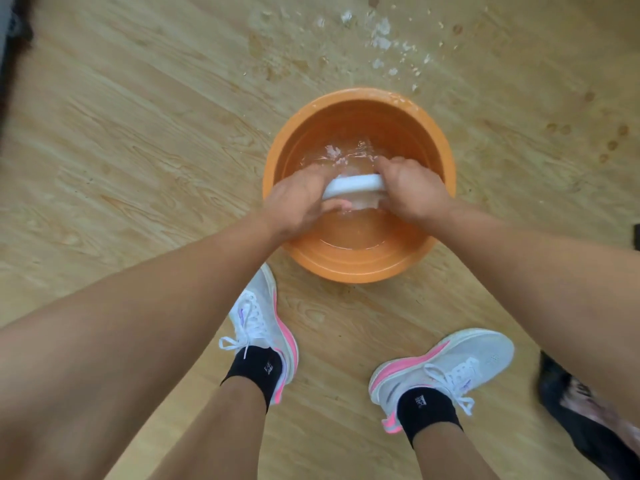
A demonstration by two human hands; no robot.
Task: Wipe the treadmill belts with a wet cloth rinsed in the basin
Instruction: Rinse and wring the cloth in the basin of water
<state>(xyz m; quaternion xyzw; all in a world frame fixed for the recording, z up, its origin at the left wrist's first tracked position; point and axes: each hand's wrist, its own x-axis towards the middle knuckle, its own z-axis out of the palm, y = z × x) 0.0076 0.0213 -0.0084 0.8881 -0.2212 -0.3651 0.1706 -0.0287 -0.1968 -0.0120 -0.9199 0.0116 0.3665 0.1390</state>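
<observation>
Fingers curled tight round a white cloth [353, 187] — my left hand [301, 199] grips one end, my right hand [412, 192] the other — inside an orange basin [346, 271] on a wood-pattern floor [138, 133]. The cloth is bunched into a short roll held right at the water [346, 233], its lower fold trailing into it. The grip looks made for wringing or rubbing: a fist at each end lets me twist the roll, and keeping it low sends the run-off back into the basin. Its long axis runs side to side between my fists, bowed slightly upward, ends pointing left and right. The basin stands just ahead of my shoes [263, 323], within a bend's reach. Splashes [381, 39] mark the floor beyond the far rim. No treadmill is in view.
</observation>
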